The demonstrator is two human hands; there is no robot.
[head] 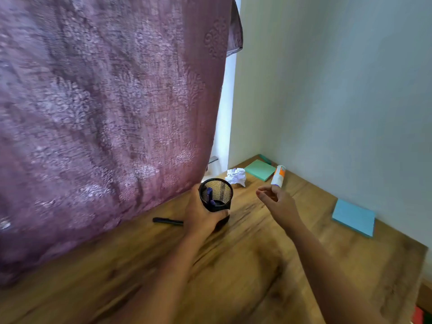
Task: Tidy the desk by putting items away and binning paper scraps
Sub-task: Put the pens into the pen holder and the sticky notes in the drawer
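Note:
My left hand (201, 213) grips a black mesh pen cup (216, 195) tilted toward me, with a blue pen (209, 194) inside. My right hand (277, 202) hovers over the wooden desk (245, 265), fingers loosely apart and empty, just short of a white and orange glue stick (278, 176) lying beyond the fingertips. A crumpled white paper ball (236, 176) rests behind the cup. A black pen (167, 221) lies on the desk left of my left hand. A green sticky note pad (260, 170) sits in the far corner and a blue pad (354, 217) at the right.
A purple patterned curtain (105, 113) hangs along the desk's left edge. A pale wall (339, 90) borders the right side. A small teal object (265, 159) lies in the far corner. Red and green items (420, 316) show below the desk's right edge.

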